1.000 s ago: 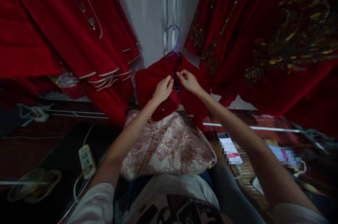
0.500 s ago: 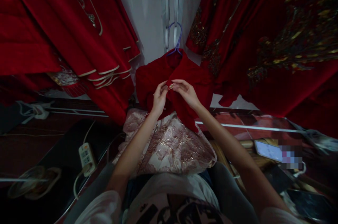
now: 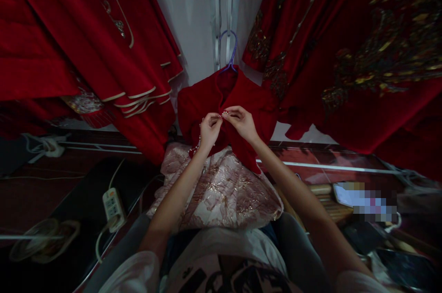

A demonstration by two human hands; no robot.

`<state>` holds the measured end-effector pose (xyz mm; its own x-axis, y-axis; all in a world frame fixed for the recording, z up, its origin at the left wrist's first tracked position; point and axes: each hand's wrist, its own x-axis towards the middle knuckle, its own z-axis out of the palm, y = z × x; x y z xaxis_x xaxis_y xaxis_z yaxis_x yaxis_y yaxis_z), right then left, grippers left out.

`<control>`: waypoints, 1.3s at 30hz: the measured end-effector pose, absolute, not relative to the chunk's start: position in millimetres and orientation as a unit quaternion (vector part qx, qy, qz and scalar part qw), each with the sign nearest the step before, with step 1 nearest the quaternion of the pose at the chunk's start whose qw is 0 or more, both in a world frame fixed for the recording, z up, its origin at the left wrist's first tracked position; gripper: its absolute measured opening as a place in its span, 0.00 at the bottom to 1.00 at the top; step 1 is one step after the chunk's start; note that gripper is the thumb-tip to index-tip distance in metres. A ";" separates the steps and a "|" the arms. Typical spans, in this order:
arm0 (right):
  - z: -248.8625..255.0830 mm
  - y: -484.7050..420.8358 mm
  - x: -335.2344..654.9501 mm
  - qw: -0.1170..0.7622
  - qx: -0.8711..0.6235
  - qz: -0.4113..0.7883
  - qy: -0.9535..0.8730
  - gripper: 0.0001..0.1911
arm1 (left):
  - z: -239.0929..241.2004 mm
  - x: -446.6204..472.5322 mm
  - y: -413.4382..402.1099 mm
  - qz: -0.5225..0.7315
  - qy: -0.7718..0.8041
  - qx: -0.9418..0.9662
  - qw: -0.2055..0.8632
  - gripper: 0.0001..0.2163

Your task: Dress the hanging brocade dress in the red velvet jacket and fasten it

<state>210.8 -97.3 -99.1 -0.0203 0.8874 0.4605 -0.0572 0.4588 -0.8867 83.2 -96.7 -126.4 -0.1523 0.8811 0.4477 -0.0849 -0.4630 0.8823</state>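
Observation:
A short red jacket [image 3: 193,95] hangs by its collar from a purple hanger [image 3: 231,55] in front of me, its front edges parted. At the middle of the front, a small pale beaded ornament [image 3: 225,113] is held between my hands. My left hand [image 3: 210,131] is closed, pinching at its left side with thumb and forefinger. Thumb and fingers of my right hand [image 3: 244,123] pinch its right side. Along my left wrist hangs a thin bead strand [image 3: 198,144]. The fingertips partly hide how the ornament joins the cloth.
A pink and gold brocade cloth [image 3: 224,191] covers my lap. Red embroidered garments [image 3: 138,53] hang at both sides. A power strip [image 3: 113,209] and a clear plastic lid [image 3: 34,240] lie at the left. To the right lies a lit phone [image 3: 345,195].
My fingers have drawn closer together around the ornament, and my left hand has lowered slightly and turned. More of the bead strand shows beside my left wrist.

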 end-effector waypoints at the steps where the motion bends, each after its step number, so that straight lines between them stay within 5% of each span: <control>1: -99.7 -96.8 210.4 0.609 -0.352 0.378 -0.602 0.15 | -124.7 82.0 -98.3 0.654 0.374 0.556 0.351 0.05; 15: -95.3 -114.3 209.8 0.620 -0.389 0.195 -0.653 0.10 | -112.3 69.6 -97.9 0.561 0.402 0.683 0.236 0.06; 39: -86.6 -87.6 228.6 0.586 -0.363 0.346 -0.637 0.17 | -74.5 57.5 -92.9 0.410 0.372 0.828 0.093 0.06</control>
<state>228.6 -87.6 -86.6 -0.0497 0.8673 0.4954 0.0573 0.4977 -0.8655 57.5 -92.9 -74.5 0.3881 0.6915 0.6093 0.5397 -0.7064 0.4580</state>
